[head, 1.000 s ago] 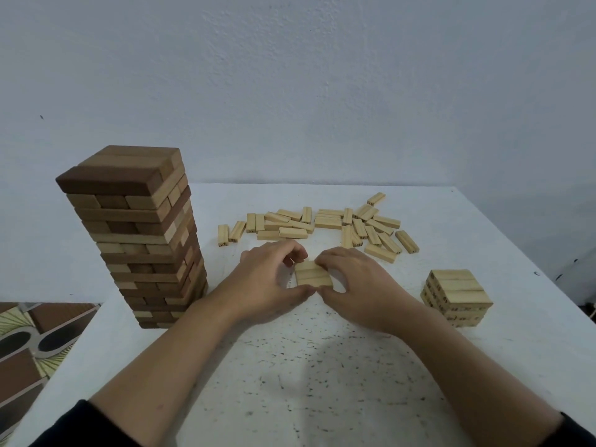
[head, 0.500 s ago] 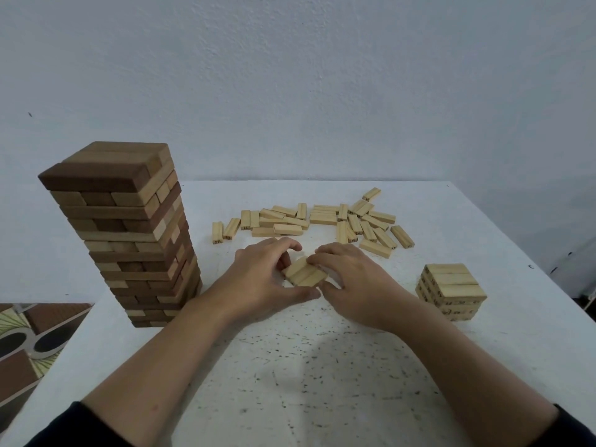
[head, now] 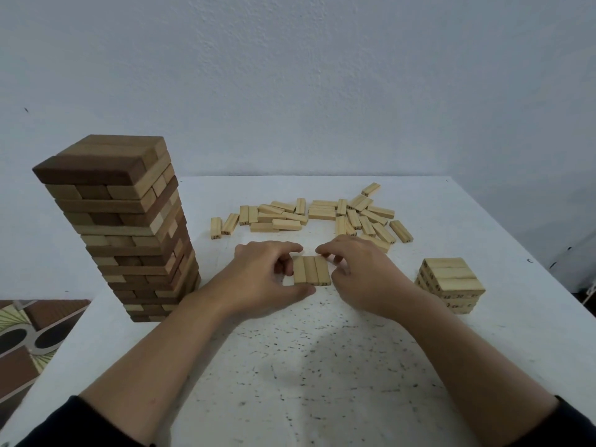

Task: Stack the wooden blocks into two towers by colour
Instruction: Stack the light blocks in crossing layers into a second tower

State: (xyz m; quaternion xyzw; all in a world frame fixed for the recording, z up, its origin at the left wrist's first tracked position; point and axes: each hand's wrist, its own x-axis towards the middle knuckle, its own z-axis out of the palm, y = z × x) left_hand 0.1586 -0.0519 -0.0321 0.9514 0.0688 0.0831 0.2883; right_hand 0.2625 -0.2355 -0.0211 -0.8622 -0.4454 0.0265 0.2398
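**Row of three turned end-on, squared between both hands**

Turned since half a second ago: the three-block row (head: 312, 270) was skewed on the table and now lies with its long sides pointing away from the person, edges flush.

Table (head: 322, 366): one, white and speckled; everything stands on it.

Brown tower (head: 122, 227): one, at the left edge, tall. It has mixed dark and mid-brown blocks, three to the top layer. Lower layers run together, so layer count not taken.

Loose pale blocks (head: 322, 214): one scatter at the far middle, roughly thirty. Overlap prevents an exact count. Several carry printed numbers on their ends.

Pale stack (head: 451, 283): one, at the right and well apart from the row. It is short, with three blocks across the top and about four or five layers showing.

Left hand (head: 261, 275): fingers curled over the row's far left corner, thumb along its near end. It holds the row from the left.

Right hand (head: 361, 275): fingers curled at the far right corner and right edge, pinching the row from that side.

Row: three pale blocks, side by side and touching, flat on the table between the hands.

Step in hand, as judged: carry this layer to the pale stack. To do it well:
- squeeze evenly across the three so the middle block cannot drop out;
- lift level;
- check the lie of the stack's top layer and set the row down crosswise to it;
- square all four sides before letting go.
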